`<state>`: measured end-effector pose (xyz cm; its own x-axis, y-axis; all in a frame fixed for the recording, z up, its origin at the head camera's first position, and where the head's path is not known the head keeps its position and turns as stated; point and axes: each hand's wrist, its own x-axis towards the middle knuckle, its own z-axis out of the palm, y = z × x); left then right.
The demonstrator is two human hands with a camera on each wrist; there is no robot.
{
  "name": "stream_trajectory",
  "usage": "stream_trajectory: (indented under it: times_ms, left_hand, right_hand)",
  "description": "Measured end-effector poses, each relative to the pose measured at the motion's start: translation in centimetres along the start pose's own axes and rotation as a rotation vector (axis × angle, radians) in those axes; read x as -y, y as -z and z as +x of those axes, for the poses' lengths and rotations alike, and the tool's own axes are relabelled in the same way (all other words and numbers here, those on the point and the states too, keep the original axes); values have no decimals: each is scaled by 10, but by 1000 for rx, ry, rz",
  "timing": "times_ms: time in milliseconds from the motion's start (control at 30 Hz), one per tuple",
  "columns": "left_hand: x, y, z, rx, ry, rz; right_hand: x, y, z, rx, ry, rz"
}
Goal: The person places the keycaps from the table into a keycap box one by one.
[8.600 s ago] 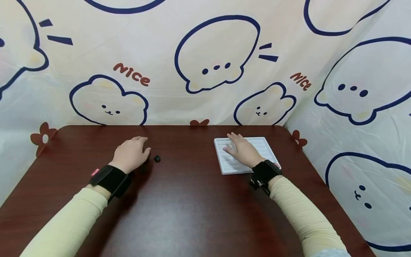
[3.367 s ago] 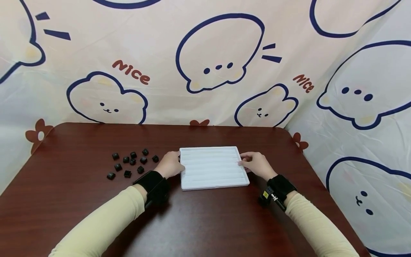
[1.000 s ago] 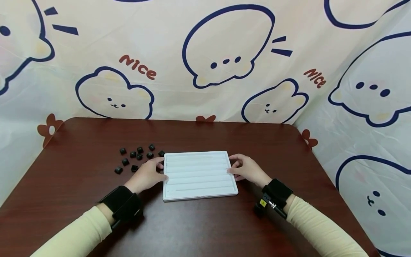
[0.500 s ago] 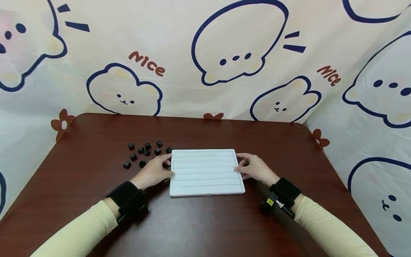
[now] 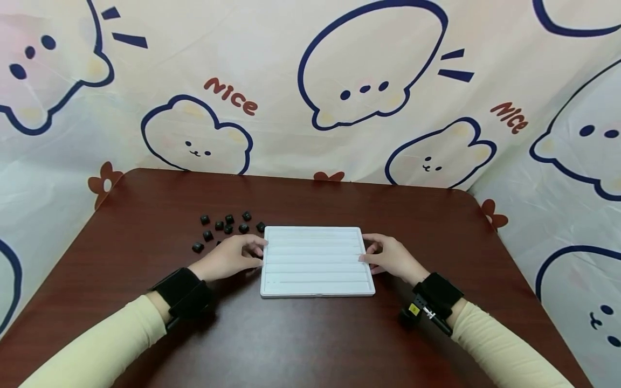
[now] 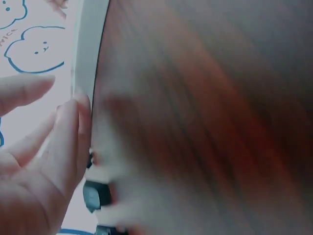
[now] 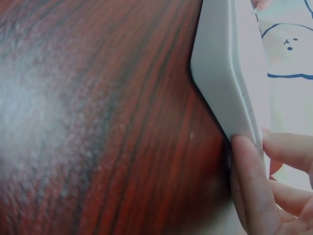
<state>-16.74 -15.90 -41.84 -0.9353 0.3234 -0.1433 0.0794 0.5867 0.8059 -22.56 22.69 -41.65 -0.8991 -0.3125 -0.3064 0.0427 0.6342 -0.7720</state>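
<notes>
A shallow white tray [image 5: 315, 261] with several long parallel grooves lies flat on the table. My right hand [image 5: 393, 258] pinches its right edge, the thumb on top of the rim; in the right wrist view the fingers [image 7: 254, 186] press along the tray's side [image 7: 220, 63]. At the left edge is my left hand [image 5: 235, 256], index finger and thumb tips right at the rim. The left wrist view has some fingers [image 6: 68, 122] against the tray's side [image 6: 87, 54] and another finger standing off it. Several black keycaps [image 5: 219, 225] lie loose behind the left hand, which partly covers them.
The dark brown wooden table [image 5: 310, 345] reaches back to a white curtain [image 5: 271, 64] printed with cartoon bears. More curtain [image 5: 577, 215] hangs along the right side. Black straps with small cameras are on both wrists, such as the right wristband [image 5: 436, 296].
The tray has come from the back right to the middle, between both hands. Loose keycaps show where the left hand was. Lately the left thumb has slipped off the rim; the head view has shifted.
</notes>
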Motion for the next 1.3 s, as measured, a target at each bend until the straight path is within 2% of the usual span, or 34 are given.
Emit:
stream_trajectory:
  times_ms: [100, 233, 333, 533, 633, 800, 933, 1033, 1300]
  left_hand:
    - [3, 7, -3, -2, -4, -1]
    - [6, 24, -6, -22, 0, -11]
    - [9, 44, -8, -53, -13, 16]
    - [18, 97, -15, -142, -54, 129]
    - [29, 112, -17, -128, -63, 166]
    - [46, 119, -14, -46, -54, 190]
    - [54, 119, -10, -8, -79, 236]
    - [54, 120, -6, 13, -99, 271]
    - [52, 114, -2, 70, -67, 330]
  right_hand:
    - [0, 0, 0, -4, -5, 3]
    - [-1, -1, 1, 2, -9, 4]
    - [0, -2, 2, 3, -16, 0]
    - [2, -1, 4, 1, -27, -2]
    - [1, 1, 4, 11, -27, -1]
    - [-2, 3, 4, 12, -39, 6]
    - [-3, 4, 4, 15, -45, 18]
    - [-4, 3, 4, 13, -44, 22]
    - [-4, 2, 4, 20, -40, 26]
